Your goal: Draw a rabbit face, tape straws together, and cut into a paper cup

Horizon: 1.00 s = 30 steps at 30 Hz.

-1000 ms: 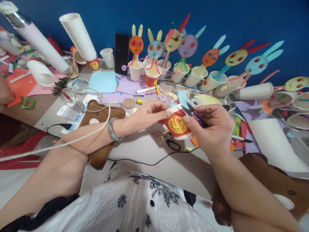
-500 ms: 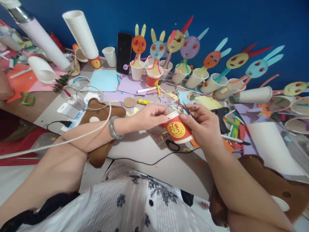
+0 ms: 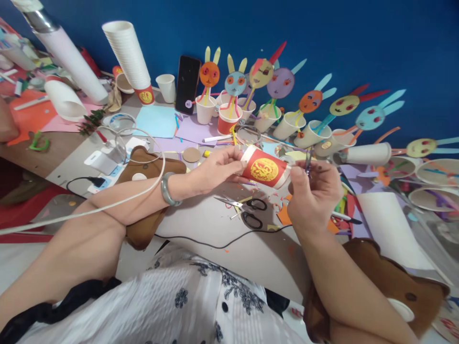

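A red and white paper cup point(image 3: 264, 168) with a gold emblem lies tilted on its side in the air above the table. My left hand point(image 3: 227, 167) is closed on its rim end, thumb in front. My right hand point(image 3: 315, 191) is closed around a small pair of dark scissors point(image 3: 309, 163), blades pointing up; the handles are mostly hidden by the fingers. The right thumb is at the cup's base end. Below the cup, black-handled scissors point(image 3: 247, 210) lie partly open on the table among paper scraps. An orange paper scrap point(image 3: 285, 212) is beside them.
Paper cups with rabbit-faced figures point(image 3: 236, 83) line the blue wall. A tall cup stack point(image 3: 129, 57) and a phone point(image 3: 188, 83) stand at the back left. A white cable point(image 3: 107, 210) crosses my left arm. Another person's arm point(image 3: 7, 122) shows at the far left.
The cup has turned from nearly upright onto its side, its base swinging to the right. My right hand has shifted right and turned the scissors blades upward. The table scissors are now uncovered.
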Each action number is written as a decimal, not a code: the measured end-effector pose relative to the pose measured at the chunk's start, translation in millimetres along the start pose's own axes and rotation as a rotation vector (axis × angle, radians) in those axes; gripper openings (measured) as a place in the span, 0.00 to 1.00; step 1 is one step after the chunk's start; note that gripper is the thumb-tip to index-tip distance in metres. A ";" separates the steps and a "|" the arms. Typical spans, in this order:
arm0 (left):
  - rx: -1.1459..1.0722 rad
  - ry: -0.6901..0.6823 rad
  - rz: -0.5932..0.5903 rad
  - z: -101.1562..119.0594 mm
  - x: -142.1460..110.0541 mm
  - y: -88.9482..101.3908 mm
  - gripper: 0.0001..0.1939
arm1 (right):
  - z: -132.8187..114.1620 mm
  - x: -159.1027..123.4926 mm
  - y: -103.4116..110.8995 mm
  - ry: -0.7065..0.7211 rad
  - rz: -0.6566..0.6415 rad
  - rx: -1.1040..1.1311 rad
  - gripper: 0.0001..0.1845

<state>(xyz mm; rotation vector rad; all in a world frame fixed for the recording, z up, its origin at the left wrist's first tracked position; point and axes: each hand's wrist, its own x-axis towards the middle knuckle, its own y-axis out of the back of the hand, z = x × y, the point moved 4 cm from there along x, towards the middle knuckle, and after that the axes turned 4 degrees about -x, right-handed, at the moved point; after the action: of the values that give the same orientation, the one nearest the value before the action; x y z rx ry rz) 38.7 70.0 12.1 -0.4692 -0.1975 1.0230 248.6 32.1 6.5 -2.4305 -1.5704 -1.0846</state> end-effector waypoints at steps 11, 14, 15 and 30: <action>-0.015 0.083 -0.066 -1.2 -8.7 -7.7 0.16 | 6.5 -10.9 -3.7 0.019 0.005 -0.025 0.21; -0.024 0.107 -0.093 -0.9 -10.5 -9.8 0.17 | 7.8 -10.2 -3.5 0.020 -0.008 -0.024 0.22; -0.027 0.110 -0.096 -1.1 -10.7 -9.9 0.17 | 7.7 -9.9 -3.4 0.017 -0.016 -0.024 0.22; -0.122 0.047 -0.048 -5.5 -6.7 -6.5 0.14 | -48.5 1.8 20.1 0.531 0.122 -0.288 0.25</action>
<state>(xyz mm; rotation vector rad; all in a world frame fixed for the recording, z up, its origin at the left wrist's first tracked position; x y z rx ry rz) 42.3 59.8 10.6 -0.5959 -0.2287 0.9552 239.9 4.7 50.4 -2.0854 -1.1469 -1.8400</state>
